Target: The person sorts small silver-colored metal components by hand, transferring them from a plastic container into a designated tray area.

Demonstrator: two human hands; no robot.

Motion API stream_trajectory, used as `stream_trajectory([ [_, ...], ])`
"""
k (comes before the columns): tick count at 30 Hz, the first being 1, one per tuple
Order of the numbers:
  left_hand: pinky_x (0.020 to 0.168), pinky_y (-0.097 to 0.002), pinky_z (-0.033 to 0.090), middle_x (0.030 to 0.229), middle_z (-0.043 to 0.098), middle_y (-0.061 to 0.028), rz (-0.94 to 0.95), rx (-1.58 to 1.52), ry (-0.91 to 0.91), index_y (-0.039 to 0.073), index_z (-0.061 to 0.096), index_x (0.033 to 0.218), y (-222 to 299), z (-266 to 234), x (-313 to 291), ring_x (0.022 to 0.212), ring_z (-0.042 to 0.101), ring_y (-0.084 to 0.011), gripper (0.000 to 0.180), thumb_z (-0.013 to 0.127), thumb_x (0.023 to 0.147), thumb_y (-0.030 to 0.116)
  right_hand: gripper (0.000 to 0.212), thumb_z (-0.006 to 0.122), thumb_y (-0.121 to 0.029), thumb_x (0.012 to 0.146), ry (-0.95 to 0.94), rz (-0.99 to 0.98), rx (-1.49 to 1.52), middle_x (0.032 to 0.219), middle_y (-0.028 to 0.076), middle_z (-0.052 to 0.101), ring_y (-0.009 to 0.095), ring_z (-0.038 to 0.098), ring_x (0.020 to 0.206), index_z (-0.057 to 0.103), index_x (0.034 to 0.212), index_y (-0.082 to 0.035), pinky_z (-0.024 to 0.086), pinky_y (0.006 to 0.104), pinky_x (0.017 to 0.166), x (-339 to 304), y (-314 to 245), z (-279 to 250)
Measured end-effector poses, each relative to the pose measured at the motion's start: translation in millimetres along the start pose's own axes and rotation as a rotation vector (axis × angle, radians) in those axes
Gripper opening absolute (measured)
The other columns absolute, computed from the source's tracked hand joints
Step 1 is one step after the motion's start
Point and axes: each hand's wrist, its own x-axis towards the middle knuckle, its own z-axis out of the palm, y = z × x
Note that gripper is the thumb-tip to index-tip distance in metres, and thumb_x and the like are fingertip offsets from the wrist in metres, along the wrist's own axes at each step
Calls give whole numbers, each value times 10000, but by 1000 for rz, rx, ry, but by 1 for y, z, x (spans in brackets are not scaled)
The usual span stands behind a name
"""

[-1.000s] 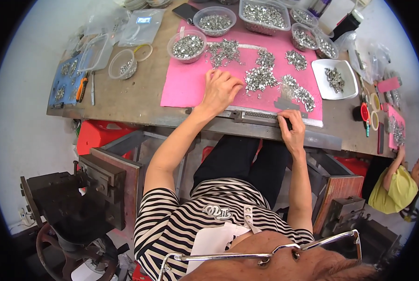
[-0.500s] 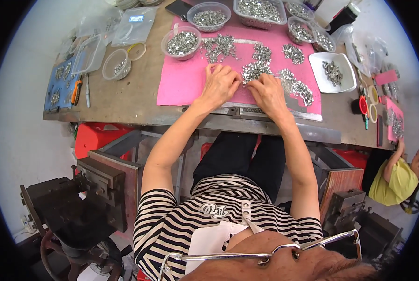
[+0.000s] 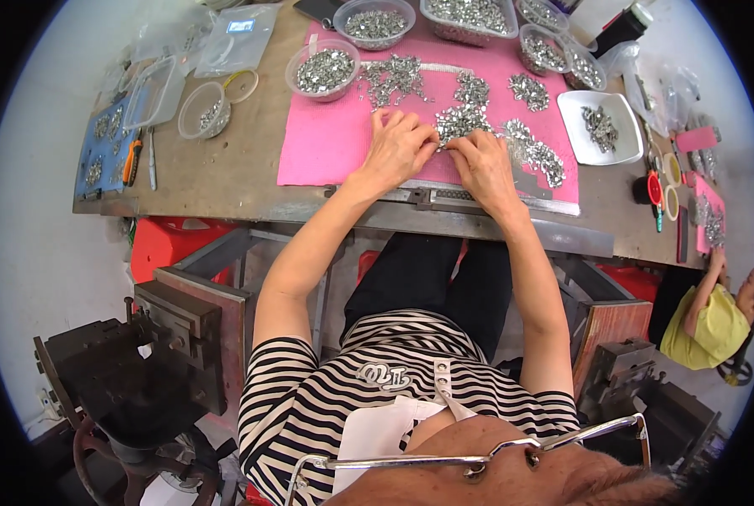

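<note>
Both hands meet over a pink mat (image 3: 326, 143), beside the near edge of a pile of small shiny metal pieces (image 3: 463, 123). My left hand (image 3: 398, 148) has its thumb and index finger pinched together at the pile's left side. My right hand (image 3: 484, 164) is pinched in the same way just to its right, fingertips close to the left ones. Whatever lies between the fingertips is too small to make out. Under the hands, along the table's front, runs a metal rail (image 3: 444, 196). More loose pieces (image 3: 394, 78) lie beyond my left hand, and another heap (image 3: 535, 153) lies right of my right hand.
Round tubs of metal pieces (image 3: 324, 91) (image 3: 375, 42) and a rectangular tub (image 3: 470, 35) stand at the back. A white square dish (image 3: 569, 126) is at right. Orange-handled pliers (image 3: 132, 163) and a smaller tub (image 3: 190, 114) lie left. A person in yellow (image 3: 704, 333) sits far right.
The whole view has shifted slightly. Both hands keep their pinched pose at the pile, with only small finger movements.
</note>
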Motion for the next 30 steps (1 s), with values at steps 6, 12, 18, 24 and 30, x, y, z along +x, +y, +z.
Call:
stream_trajectory([
  [6, 1064, -508, 291, 889, 603, -22, -66, -8, -53, 146, 714, 966, -3, -15, -3, 971, 583, -228, 99, 721, 884, 202, 94, 715, -117, 858, -16, -29, -29, 870, 76, 572, 272, 590, 893, 685, 944, -94, 420, 415, 809, 5, -4, 0],
  [12, 1063, -509, 291, 887, 602, -29, -83, -37, -25, 145, 723, 964, 4, -8, -1, 958, 578, -233, 106, 731, 882, 212, 82, 721, -120, 847, 8, -9, 26, 868, 73, 586, 267, 612, 879, 675, 905, -85, 417, 415, 798, 6, -2, 6],
  [18, 1046, -520, 304, 886, 600, -29, -25, 13, -11, 131, 704, 951, 1, -1, 2, 953, 577, -238, 99, 725, 866, 177, 76, 712, -103, 835, -11, 21, 45, 852, 94, 611, 284, 627, 841, 659, 871, -63, 420, 410, 782, 9, -3, 10],
  [24, 1040, -533, 312, 873, 592, -22, -33, 12, -4, 114, 682, 902, 13, -21, -12, 942, 575, -235, 61, 716, 861, 145, 64, 693, -90, 838, -68, 9, 64, 830, 115, 625, 310, 629, 803, 654, 868, -49, 422, 412, 774, 9, -3, -2],
  [30, 1067, -558, 291, 885, 585, -17, -83, -30, -39, 154, 728, 987, 18, -29, -26, 944, 572, -223, 119, 723, 870, 173, 41, 682, -61, 889, -139, 67, 246, 805, 106, 616, 288, 611, 738, 684, 921, -36, 451, 392, 739, -8, -3, -19],
])
